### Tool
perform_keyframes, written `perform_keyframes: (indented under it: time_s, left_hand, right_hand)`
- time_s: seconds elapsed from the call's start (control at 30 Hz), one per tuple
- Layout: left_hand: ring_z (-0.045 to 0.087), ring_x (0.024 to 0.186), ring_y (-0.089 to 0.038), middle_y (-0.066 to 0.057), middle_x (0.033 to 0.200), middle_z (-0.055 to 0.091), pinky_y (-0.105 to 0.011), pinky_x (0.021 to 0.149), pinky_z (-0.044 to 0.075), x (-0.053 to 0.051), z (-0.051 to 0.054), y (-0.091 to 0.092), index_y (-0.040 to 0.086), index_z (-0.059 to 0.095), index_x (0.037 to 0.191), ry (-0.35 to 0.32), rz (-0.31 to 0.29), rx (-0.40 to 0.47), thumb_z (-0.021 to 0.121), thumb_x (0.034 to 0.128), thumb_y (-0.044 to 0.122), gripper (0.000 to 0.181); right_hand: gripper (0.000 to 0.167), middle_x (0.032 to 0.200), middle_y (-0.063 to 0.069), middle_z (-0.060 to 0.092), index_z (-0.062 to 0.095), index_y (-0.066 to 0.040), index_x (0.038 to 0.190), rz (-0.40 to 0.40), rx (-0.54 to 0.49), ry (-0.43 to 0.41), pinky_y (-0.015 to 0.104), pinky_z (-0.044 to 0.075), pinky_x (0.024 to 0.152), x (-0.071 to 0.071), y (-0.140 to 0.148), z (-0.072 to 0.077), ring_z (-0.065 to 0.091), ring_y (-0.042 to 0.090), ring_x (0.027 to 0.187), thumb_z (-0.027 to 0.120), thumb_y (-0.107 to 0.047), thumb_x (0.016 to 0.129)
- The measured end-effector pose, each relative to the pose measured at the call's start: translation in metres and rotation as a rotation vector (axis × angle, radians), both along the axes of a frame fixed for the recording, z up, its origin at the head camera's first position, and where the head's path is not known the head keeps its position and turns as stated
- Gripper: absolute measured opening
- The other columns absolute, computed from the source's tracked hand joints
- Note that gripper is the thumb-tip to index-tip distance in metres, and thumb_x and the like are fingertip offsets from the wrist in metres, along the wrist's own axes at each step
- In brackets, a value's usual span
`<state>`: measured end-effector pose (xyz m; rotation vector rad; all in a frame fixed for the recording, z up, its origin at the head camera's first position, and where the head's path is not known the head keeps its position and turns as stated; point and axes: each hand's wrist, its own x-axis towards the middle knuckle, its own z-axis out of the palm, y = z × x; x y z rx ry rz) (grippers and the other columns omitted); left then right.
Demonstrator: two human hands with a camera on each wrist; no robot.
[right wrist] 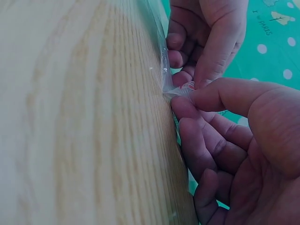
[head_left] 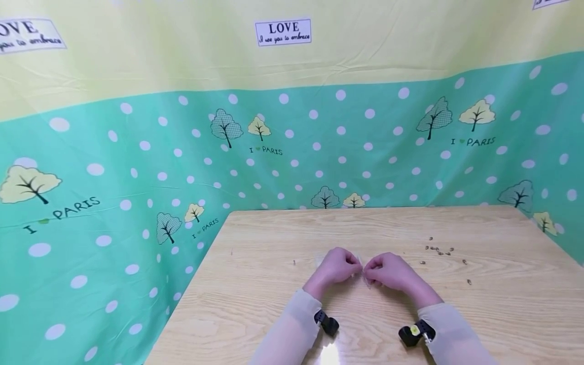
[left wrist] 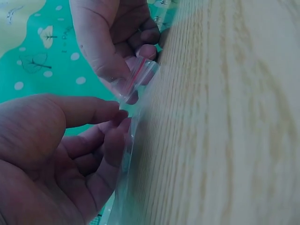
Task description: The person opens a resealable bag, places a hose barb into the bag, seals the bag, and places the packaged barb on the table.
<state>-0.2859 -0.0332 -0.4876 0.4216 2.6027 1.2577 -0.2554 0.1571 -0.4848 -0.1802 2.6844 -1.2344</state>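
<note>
A small clear zip bag [left wrist: 140,72] with a red line along its closure is between the two hands, just over the table. My left hand [head_left: 338,265] pinches one side of it with thumb and forefinger. On the other side my right hand [head_left: 391,271] pinches the bag near its red strip, with fingertips close to the left ones. In the right wrist view the bag's film [right wrist: 176,91] looks crumpled between the fingertips. Whether anything is inside it I cannot tell. More clear plastic [head_left: 319,259] shows beside the left hand, partly hidden by it.
Several small brownish metallic-looking pieces [head_left: 437,249] lie scattered on the wooden table [head_left: 255,304] to the right, beyond the right hand. Two tiny items, one a small piece [head_left: 294,262], lie to the left. A green and yellow printed cloth [head_left: 319,137] hangs behind the table.
</note>
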Motion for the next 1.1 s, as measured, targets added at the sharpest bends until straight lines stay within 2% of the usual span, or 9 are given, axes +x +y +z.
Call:
perform_keyframes:
  time_s: [0.23,0.47,0.67,1.1]
  left_hand:
    - [0.056,0.055,-0.008,0.001,0.06,0.066,-0.02,0.053,0.044,0.0025,0.0029,-0.0018,0.012,0.078,0.076,-0.018,-0.024,0.005,0.076,0.0949,0.013,0.019]
    - [0.056,0.056,-0.008,0.0,0.063,0.066,-0.02,0.053,0.045,0.0034,0.0018,-0.0021,0.009,0.078,0.079,-0.057,-0.037,0.029,0.073,0.0954,0.009,0.017]
    - [0.053,0.057,-0.007,0.002,0.062,0.062,-0.019,0.053,0.043,0.0043,0.0008,-0.002,0.007,0.075,0.076,-0.04,-0.061,0.022,0.071,0.0941,0.006,0.018]
    - [0.054,0.058,-0.007,0.004,0.063,0.06,-0.019,0.054,0.044,0.0038,-0.001,-0.0037,0.007,0.073,0.079,-0.057,-0.084,0.029,0.069,0.0936,0.004,0.015]
  right_hand:
    - [0.008,0.077,-0.002,0.068,0.08,-0.011,0.091,0.014,0.025,0.026,0.03,0.047,0.061,0.0005,-0.0008,0.0015,0.058,0.016,0.07,0.075,-0.018,0.093]
    - [0.01,0.08,-0.002,0.07,0.08,-0.011,0.09,0.012,0.033,0.021,0.031,0.048,0.064,0.0023,-0.0016,0.0022,0.059,0.016,0.072,0.076,-0.02,0.092]
    - [0.01,0.08,-0.003,0.07,0.08,-0.011,0.089,0.021,0.045,0.031,0.031,0.048,0.065,0.0033,-0.0011,0.0022,0.059,0.015,0.073,0.075,-0.02,0.091]
    - [0.009,0.081,-0.003,0.07,0.079,-0.013,0.089,0.048,0.043,0.043,0.032,0.048,0.068,0.002,0.0003,-0.0014,0.058,0.015,0.075,0.075,-0.02,0.093]
